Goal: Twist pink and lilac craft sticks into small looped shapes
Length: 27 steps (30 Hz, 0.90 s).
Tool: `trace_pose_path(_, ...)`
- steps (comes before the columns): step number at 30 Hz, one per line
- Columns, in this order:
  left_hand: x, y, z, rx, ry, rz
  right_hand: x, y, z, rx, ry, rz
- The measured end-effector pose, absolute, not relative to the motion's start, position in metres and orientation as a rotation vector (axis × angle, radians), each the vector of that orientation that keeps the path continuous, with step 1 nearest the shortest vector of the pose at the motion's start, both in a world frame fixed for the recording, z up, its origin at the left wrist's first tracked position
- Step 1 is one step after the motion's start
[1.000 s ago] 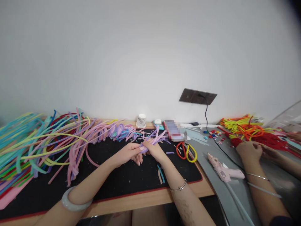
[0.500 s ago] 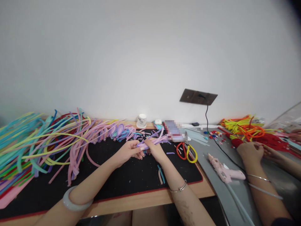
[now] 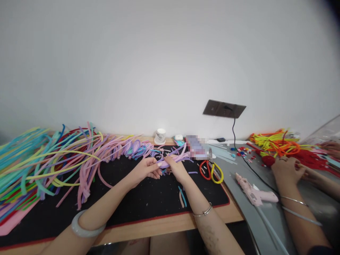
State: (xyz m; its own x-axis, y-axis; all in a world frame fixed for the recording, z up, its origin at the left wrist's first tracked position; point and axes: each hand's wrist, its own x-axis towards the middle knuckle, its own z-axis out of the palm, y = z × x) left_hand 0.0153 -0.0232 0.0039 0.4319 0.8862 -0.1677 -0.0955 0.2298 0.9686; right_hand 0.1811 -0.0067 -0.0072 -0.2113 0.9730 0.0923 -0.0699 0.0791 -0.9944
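Observation:
Over the middle of the black mat (image 3: 127,209), my left hand (image 3: 145,170) and my right hand (image 3: 175,166) come together around purple pipe cleaners (image 3: 166,162). Both hands are closed on them, the fingers of the left pinching the looped end. Loose purple and pink ends stick out past my right hand, up and to the right. Short cut pipe cleaner pieces (image 3: 182,197) lie on the mat below the right hand. Scissors with one red and one yellow handle (image 3: 217,173) rest to its right.
Long pipe cleaners (image 3: 90,156) in many colours heap up on the left. A paper cup (image 3: 160,136) stands by the wall. On the grey table at right are a pink glue gun (image 3: 255,193), a black cable (image 3: 248,166), pom-poms and a co-worker's hands (image 3: 288,170).
My fingers have shifted slightly on the purple pipe cleaners, my left hand staying at their looped end. The co-worker's near hand has moved a little to the right.

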Motion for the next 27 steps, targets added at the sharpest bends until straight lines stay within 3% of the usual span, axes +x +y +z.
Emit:
trace_pose_path(12, 0.0159, -0.0218, 0.0004, 1.172, 1.018, 0.748, 0.1805, -0.0087, -0.0042, -1.028, -1.453, 1.308)
trace_pose_path(27, 0.0158, -0.0248, 0.0019, 1.121, 0.82, 0.847, 0.179, -0.0088, -0.0031, -0.989, -1.321, 1.411)
